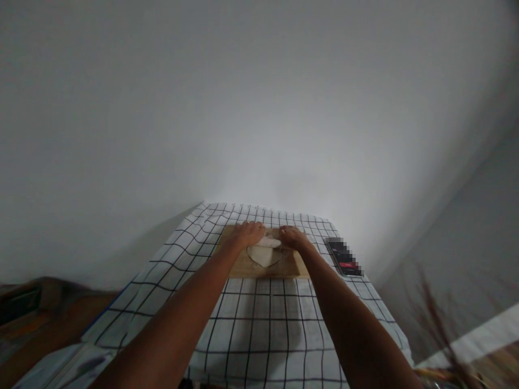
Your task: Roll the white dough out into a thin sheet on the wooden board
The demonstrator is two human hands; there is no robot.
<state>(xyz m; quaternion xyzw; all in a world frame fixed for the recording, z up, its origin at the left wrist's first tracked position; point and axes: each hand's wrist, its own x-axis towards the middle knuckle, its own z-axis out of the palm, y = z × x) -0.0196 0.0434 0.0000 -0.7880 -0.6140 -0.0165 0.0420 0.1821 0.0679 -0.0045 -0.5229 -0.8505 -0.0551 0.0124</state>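
Both arms reach forward over a table spread with a white cloth (pixel 259 335) crossed by dark grid lines. Near its far end, a wooden board (pixel 243 268) lies flat. On the board, about mid-width: a pale, flattened piece of dough (pixel 264 257), thin dark line curving round its near edge. A whitish roller (pixel 269 242) lies crosswise at the dough's far side, between the two hands.

Left hand (pixel 250 233): at the roller's left end, palm down, fingers bent forward and together rather than spread. Right hand (pixel 292 236): at the opposite end, knuckles up, fingers bent. Whether either hand closes fully round the roller, cannot tell; fingertips small and dim.

Right of the board, apart from it: a phone (pixel 340 255), screen partly pixelated, near the cloth's edge. Behind, a plain pale wall (pixel 259 108). Lower right, blurred reddish-brown stems (pixel 436 310).
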